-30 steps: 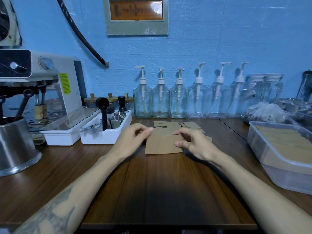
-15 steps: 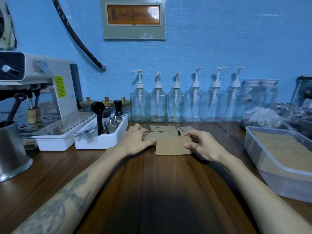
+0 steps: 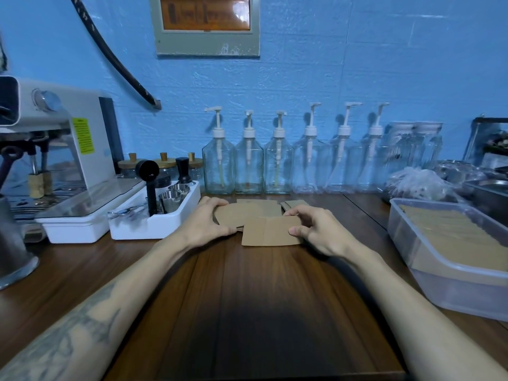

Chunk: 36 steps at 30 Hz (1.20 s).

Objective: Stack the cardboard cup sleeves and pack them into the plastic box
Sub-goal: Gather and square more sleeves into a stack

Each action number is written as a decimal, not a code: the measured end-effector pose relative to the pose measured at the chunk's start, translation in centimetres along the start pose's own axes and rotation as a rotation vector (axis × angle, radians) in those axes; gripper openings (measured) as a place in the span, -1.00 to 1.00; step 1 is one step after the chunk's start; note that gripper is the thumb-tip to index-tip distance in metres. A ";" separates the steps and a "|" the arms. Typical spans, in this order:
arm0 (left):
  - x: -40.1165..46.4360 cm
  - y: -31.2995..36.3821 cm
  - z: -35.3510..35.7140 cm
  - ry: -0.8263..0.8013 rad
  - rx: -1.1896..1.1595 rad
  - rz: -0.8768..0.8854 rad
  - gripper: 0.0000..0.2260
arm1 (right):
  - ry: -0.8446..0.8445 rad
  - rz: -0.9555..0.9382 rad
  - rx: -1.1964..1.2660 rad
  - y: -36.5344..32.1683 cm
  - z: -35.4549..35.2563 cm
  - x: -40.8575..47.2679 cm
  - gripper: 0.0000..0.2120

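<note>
Hands [image 3: 264,226] grip sleeves [image 3: 270,231] (flat cardboard).

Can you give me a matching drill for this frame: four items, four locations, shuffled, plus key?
Items:
1. plastic box
2. pump bottles
3. front cardboard sleeve
4. espresso machine

Locations:
A. far left of the counter
B. between the two hands
C. right edge of the counter
D. in a row along the blue wall

Pairs: 1-C, 2-D, 3-B, 4-A
</note>
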<state>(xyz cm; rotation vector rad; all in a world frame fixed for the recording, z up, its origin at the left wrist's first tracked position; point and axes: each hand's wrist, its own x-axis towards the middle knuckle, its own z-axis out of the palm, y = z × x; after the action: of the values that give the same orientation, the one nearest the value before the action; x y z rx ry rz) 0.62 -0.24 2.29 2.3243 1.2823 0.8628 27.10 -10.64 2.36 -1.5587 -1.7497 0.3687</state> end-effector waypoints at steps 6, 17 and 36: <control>-1.8 -0.5 -1.6 0.107 -0.288 0.003 -0.37 | -0.008 -0.004 0.008 -0.8 0.7 -0.2 -0.73; -3.6 0.6 -2.7 0.245 -0.728 -0.048 -0.44 | -0.030 -0.023 0.015 -1.8 0.8 -0.9 -0.70; -4.0 4.1 0.0 0.089 -0.345 0.278 -0.83 | -0.074 -0.017 0.112 -2.7 1.5 -1.0 -0.52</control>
<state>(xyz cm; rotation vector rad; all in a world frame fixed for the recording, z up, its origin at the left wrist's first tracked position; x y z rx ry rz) 1.59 -5.79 3.18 2.2294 0.7728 1.1837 24.08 -11.79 2.81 -1.4663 -1.7663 0.5124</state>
